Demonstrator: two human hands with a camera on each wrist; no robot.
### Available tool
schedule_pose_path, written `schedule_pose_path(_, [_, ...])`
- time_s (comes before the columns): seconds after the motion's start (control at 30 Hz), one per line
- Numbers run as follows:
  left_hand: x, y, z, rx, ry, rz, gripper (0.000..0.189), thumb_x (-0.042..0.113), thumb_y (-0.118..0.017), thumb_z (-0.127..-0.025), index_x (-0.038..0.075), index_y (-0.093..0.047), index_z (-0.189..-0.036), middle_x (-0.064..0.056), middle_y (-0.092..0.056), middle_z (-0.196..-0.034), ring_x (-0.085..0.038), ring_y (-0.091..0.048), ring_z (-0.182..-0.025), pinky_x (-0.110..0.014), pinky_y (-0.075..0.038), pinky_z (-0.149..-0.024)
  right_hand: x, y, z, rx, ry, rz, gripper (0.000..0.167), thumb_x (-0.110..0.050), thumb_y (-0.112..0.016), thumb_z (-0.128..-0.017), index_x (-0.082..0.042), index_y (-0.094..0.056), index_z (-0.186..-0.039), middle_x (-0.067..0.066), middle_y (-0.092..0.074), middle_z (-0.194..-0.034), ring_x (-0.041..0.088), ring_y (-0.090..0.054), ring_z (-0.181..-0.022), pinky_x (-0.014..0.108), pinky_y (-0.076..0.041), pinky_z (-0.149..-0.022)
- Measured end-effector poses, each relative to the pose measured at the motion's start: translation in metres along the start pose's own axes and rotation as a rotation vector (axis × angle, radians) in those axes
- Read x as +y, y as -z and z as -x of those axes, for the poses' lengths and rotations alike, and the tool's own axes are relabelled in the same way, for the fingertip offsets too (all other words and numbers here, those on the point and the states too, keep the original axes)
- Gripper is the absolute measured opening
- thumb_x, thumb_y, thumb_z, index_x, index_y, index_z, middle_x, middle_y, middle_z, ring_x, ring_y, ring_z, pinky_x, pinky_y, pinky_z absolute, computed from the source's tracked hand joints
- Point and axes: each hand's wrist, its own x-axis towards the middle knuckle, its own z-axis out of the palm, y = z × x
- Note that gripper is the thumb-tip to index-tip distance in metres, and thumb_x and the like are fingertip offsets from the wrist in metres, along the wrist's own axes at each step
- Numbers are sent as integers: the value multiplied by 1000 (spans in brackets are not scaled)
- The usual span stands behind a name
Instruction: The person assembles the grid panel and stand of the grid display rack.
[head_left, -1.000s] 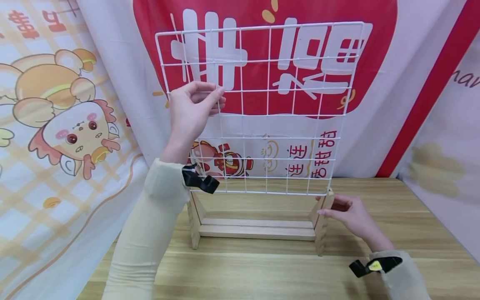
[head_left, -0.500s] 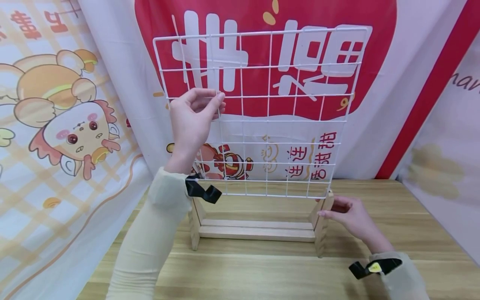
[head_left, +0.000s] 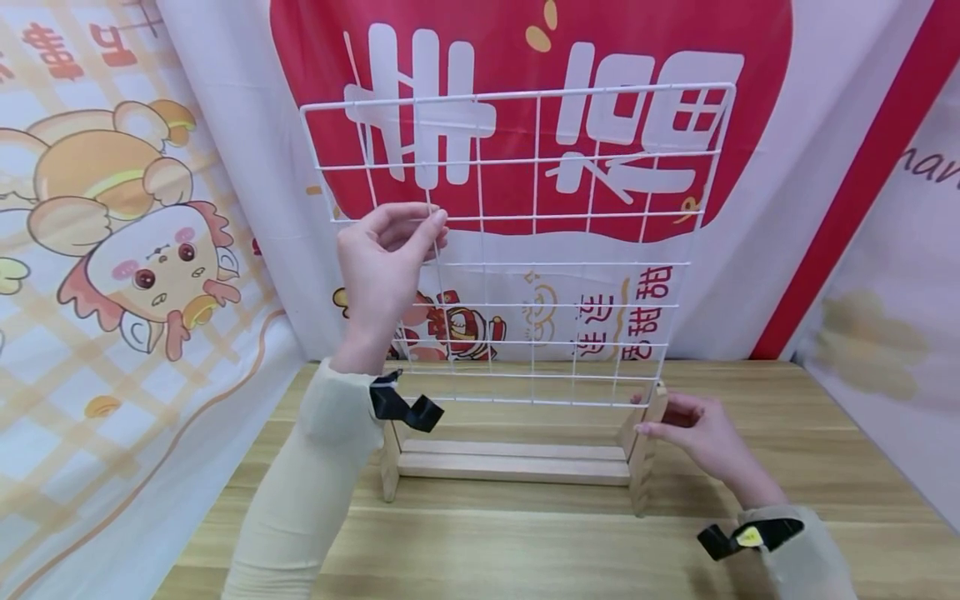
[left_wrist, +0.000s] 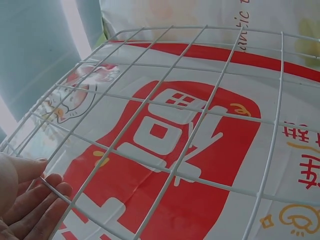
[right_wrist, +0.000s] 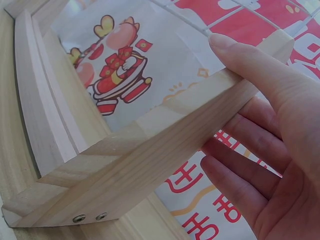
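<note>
A white wire grid panel (head_left: 537, 93) stands nearly upright above a pale wooden stand (head_left: 513, 472). With thumb and fingers my left hand (head_left: 381, 262) pinches a wire on the panel's left side; in the left wrist view the fingers (left_wrist: 42, 207) curl behind the wire. My right hand (head_left: 701, 429) grips the stand's right side piece (head_left: 645, 454), thumb on the near edge and fingers behind, as the right wrist view shows. The panel's lower edge lies level with the tops of the side pieces. Whether it sits in slots there I cannot tell. My left forearm partly hides the left side piece.
The stand rests on a wood-grain table (head_left: 480, 550). Behind it hangs a red and white printed cloth (head_left: 517, 200), and another printed cloth (head_left: 150, 292) is on the left. Two screws (right_wrist: 80, 218) show low on the right side piece.
The grid panel's top edge has come down and its lower edge has sunk slightly, with my left hand lowering along with it. My right hand and the stand have stayed in place.
</note>
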Motion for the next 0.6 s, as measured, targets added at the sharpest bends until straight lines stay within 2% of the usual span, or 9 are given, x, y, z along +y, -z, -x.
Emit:
schedule_pose_path(0.17, [-6,0,7,9,-31,-4,32,35,-79,-91,11,-77,-111,-2,-76,-101,-19,-73,-89,-31,-59,-86,0,0,0,0,-11,1,39,-20,-82,-89,-7,-73,-125,9,-73,-119,18,-71,-99,28,-59,-82])
schedule_pose_path(0.47, [-11,-6,20,-35,-83,-20,30,33,-79,-91,11,-78,-111,1,-76,-100,-17,-74,-89,-32,-59,-86,-1,-1,0,-15,-71,29,46,-31,-81,-90,-10,-71,-129,9,-73,-117,21,-70,-99,29,-59,-83])
schedule_pose_path(0.6, [-12,-8,24,-34,-98,-11,30,32,-79,-91,8,-77,-111,1,-76,-99,-17,-74,-88,-32,-60,-85,-2,1,2,-6,-60,36,45,-28,-80,-91,-10,-70,-130,9,-73,-117,22,-70,-99,29,-59,-83])
